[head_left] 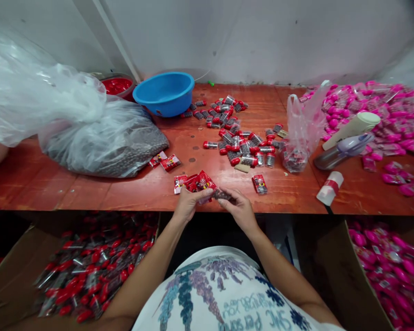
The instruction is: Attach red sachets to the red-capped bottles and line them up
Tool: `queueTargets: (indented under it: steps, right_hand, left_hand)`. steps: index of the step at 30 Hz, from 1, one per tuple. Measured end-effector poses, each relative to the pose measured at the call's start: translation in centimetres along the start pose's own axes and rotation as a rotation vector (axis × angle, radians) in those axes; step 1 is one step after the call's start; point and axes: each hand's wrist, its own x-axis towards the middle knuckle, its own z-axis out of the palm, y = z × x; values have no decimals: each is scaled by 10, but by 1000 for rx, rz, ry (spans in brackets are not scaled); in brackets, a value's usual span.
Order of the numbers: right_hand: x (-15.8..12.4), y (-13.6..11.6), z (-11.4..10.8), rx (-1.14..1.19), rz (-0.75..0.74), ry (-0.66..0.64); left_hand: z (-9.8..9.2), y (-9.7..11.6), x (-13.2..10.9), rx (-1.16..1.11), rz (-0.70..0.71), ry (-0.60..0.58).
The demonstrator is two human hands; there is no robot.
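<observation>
My left hand [188,202] is closed on a red printed card [207,180] near the table's front edge. My right hand [240,208] pinches a small clear container with dark contents [222,195], and its end meets the card between my two hands. More red printed cards [181,183] lie just beyond my left fingers. To the right of my right hand, a small pack with a red printed card [260,184] lies on the table. Farther back is a loose pile of clear containers with red caps [243,147].
A clear bag of dark pieces [124,138] and a blue basin [163,92] stand at left. At right are a small plastic bag [295,151], a bottle [341,151], a paper roll [330,188] and pink-capped containers [382,110]. Boxes [345,266] of containers sit below.
</observation>
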Motion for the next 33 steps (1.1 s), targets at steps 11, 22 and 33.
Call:
queueTargets:
  steps: [11,22,33]
  right_hand:
    - [-11,-3,4,-91,-101,122]
    - [-12,-5,6,249,206,52]
    - [-8,0,12,368,206,105]
  left_hand:
    - [6,-7,-4,75,77,68]
    - [9,4,-8,30,-18,-42]
    - [15,-10,-10,45,-11,-42]
